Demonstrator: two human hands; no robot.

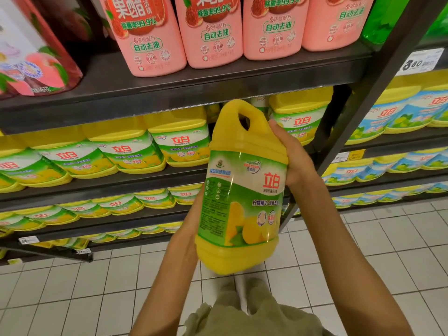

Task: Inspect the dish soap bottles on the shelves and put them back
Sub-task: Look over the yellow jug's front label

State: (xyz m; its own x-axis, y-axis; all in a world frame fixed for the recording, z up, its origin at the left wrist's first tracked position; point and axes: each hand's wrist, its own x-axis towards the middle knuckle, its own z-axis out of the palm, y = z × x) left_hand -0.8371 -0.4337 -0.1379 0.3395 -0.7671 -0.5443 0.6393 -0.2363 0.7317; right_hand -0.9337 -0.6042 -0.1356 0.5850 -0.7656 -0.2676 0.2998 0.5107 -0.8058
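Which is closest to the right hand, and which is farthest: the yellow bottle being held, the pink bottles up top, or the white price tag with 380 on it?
From the right hand, in the head view:
1. Held yellow bottle: the hand touches its right side.
2. Pink bottles: on the shelf above, up and left.
3. White price tag: far upper right, on the next shelf unit.

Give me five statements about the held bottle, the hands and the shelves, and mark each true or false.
1. Both hands hold the yellow bottle. True: left hand, right hand.
2. The bottle stands on a shelf. False: it is held in front of the shelves, above the floor.
3. Pink bottles stand on the shelf above the yellow ones. True.
4. The held bottle's label is blue. False: it is green and white, with lemons.
5. The bottle's handle faces down. False: it is at the top.
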